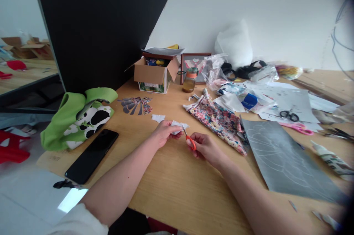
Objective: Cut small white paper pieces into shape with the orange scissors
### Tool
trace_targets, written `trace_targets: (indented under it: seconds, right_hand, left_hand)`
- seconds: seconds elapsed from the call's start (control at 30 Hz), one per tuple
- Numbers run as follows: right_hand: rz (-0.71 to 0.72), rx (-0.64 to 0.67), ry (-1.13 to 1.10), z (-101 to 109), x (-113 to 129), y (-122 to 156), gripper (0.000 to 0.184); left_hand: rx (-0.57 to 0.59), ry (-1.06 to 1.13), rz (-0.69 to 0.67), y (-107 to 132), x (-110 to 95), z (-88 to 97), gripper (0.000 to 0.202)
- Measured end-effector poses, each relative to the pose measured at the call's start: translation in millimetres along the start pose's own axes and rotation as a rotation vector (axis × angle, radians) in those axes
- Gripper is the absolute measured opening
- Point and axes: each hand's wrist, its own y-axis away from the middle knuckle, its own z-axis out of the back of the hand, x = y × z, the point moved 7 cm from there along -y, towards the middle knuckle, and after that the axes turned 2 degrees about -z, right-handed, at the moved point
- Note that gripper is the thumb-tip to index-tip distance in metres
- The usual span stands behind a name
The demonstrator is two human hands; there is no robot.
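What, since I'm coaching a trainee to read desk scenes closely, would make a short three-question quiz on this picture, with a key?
1. Multiple choice: which hand holds the orange-handled scissors? A) the left; B) the right; C) neither.
2. True or false: the bottle with the orange collar stands in front of a framed picture.
3. Fill in the colour: the left hand grips a small piece of ____ material between its fingers.

Key: 1. B, the right hand. 2. True. 3. White.
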Motion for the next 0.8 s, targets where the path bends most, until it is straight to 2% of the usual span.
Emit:
trace_targets:
  seconds: [0.8]
  right_hand:
    - [0.033,0.023,0.028,-1.4,3.0,1.9,0.052]
  left_hand:
    - [0.0,-0.029,0.0,3.5,-1.2,-2.8,0.013]
